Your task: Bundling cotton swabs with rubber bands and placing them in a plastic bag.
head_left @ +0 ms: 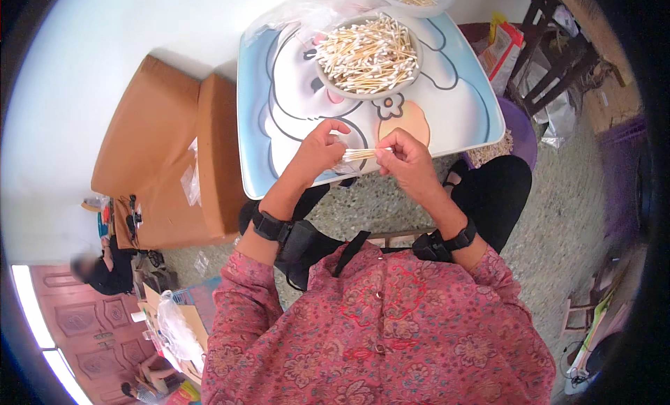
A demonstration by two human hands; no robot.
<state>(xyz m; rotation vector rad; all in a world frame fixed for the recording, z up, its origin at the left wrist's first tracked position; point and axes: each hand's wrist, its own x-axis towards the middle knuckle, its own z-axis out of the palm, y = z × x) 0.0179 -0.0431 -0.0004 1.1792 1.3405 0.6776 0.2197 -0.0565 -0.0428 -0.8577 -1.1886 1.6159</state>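
Above the near edge of a small white and blue cartoon table (478,119), a little bundle of cotton swabs (360,154) lies level between my two hands. My right hand (407,162) pinches the bundle's right end with closed fingers. At the other end, my left hand (319,152) is closed on a small clear plastic bag (347,168), its index finger bent above. Whether the swab tips are inside the bag, I cannot tell. Beyond my hands a round bowl (370,96) is heaped with loose cotton swabs (366,53).
Clear plastic (286,18) and a container with more swabs (419,0) are at the table's far side. A brown cardboard box (167,147) stands left. On the right are a purple tub (520,129) and a dark wooden chair (558,63). Another person (112,269) is at far left.
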